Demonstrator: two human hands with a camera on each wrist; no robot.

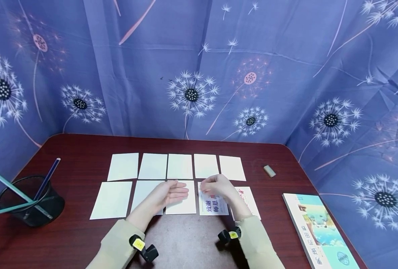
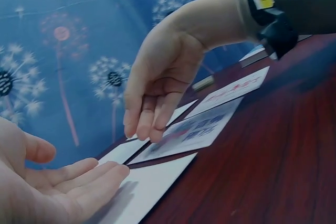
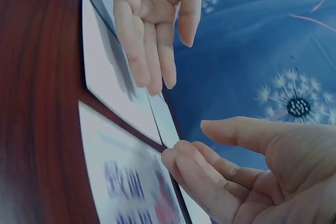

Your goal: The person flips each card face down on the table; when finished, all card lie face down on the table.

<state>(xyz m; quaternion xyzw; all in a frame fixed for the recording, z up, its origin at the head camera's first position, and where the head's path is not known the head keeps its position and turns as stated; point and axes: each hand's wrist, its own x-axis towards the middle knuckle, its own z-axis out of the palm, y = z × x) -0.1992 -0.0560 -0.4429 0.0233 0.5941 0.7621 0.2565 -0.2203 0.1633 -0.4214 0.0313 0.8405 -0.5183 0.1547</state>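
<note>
Two rows of cards lie on the dark red table, most showing plain white faces. My left hand [image 1: 169,193], palm turned up and fingers extended, hovers over a white card [image 1: 185,206] in the near row. To its right, my right hand [image 1: 219,186] hangs over the far end of a card with blue characters [image 1: 213,207], its fingers loosely bent and empty. A card with red print [image 1: 251,200] lies beside that one, partly hidden by the right forearm. In the right wrist view the left hand [image 3: 152,30] faces the right hand [image 3: 241,166] across a gap.
A black mesh pen holder [image 1: 34,205] with pencils stands at the left. An eraser [image 1: 270,171] lies right of the far row of cards [image 1: 232,168]. At the right edge is a book [image 1: 320,231]. A blue dandelion-print curtain [image 1: 145,93] surrounds the table.
</note>
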